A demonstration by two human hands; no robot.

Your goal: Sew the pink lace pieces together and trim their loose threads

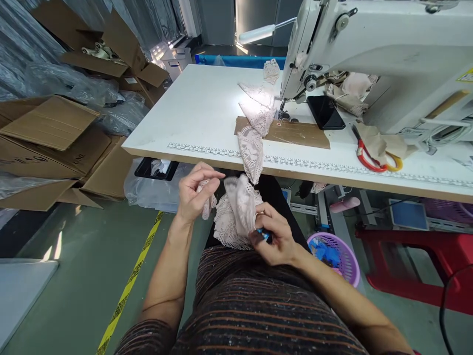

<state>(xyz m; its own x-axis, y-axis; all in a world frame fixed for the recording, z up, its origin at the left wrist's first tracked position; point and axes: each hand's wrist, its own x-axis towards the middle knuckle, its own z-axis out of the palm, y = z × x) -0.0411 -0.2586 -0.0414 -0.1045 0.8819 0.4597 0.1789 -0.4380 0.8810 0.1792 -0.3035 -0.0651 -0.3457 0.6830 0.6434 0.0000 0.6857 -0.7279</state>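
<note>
Over my lap, my left hand [197, 192] is closed in a pinch, with a small pale pink lace piece [208, 206] hanging from its fingers. My right hand [276, 236] is closed around a small blue tool [264, 233], mostly hidden by the fingers, so its kind is unclear. Its fingertips also touch a gathered lace piece [240, 212] that lies on my thighs. A chain of lace pieces [253, 153] runs from beside the sewing machine [369, 34] needle over the table edge, down to the lace between my hands.
On the white table [166, 118] lie a brown cardboard strip [303, 135], a black phone [325, 112] and scissors [371, 157] with red and yellow handles. Open cartons [44, 143] stand left. A purple basket [351, 261] and a red stool [417, 239] are at the right.
</note>
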